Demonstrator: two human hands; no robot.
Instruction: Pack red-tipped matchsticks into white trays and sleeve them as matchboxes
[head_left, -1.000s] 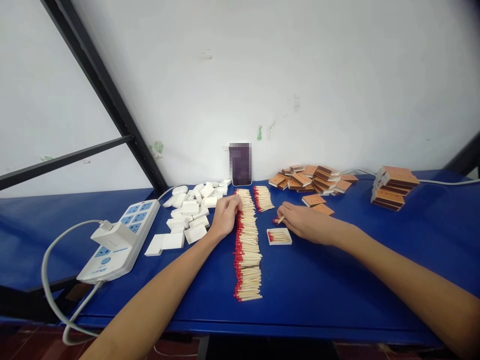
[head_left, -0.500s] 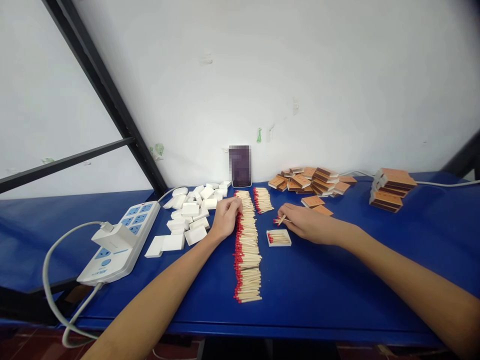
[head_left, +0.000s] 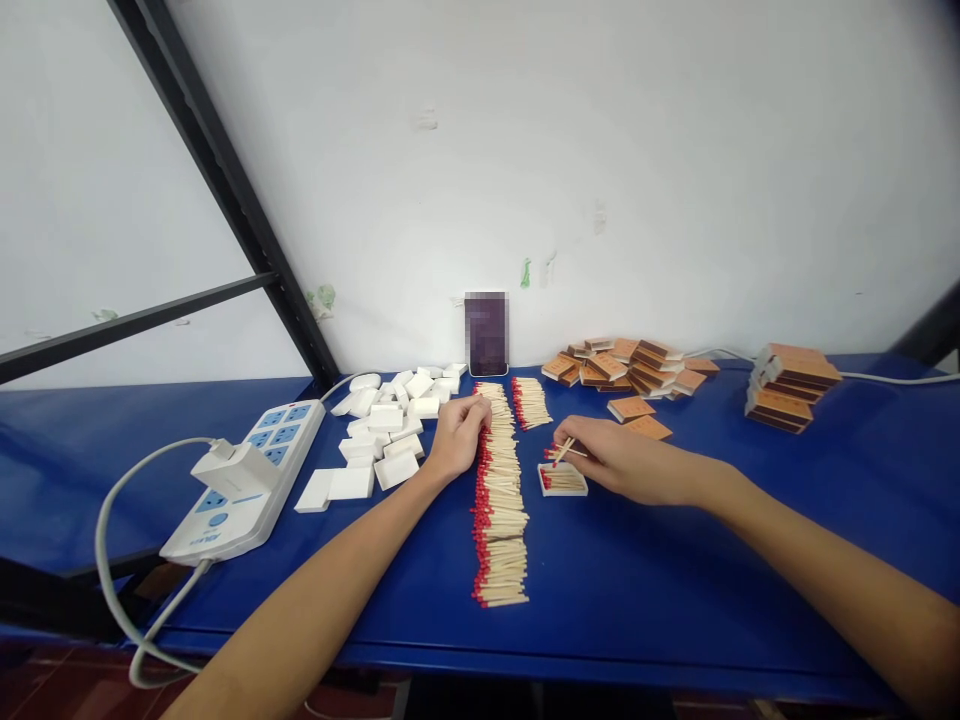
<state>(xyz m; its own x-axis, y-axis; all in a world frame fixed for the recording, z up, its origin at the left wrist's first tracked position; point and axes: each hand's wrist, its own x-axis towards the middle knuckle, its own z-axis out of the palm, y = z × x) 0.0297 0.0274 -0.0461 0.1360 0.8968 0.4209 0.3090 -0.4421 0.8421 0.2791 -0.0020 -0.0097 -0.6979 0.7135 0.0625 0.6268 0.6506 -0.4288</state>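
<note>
Down the middle of the blue table (head_left: 637, 590) runs a long row of red-headed matches (head_left: 504, 490). My left hand (head_left: 461, 437) rests against the upper left side of this row, fingers curled and their tips hidden among the matches. A few matches (head_left: 564, 452) stick out of the pinched fingers of my right hand (head_left: 611, 455). Just below those fingers lies a small white matchbox tray (head_left: 564, 494) with several matches inside, heads to the left. A shorter group of matches (head_left: 533, 404) lies beyond, right of the row's far end.
White empty trays (head_left: 386, 418) are heaped at the left, beside a power strip (head_left: 255, 485) with a plugged-in adapter and cable. Orange matchbox sleeves (head_left: 630, 367) lie piled at the back right, and a stack of matchboxes (head_left: 791, 385) stands farther right. A phone (head_left: 487, 335) leans on the wall.
My right hand, with its matches, has come slightly lower and closer over the tray. My left hand stays at the row. The whole view has shifted a little.
</note>
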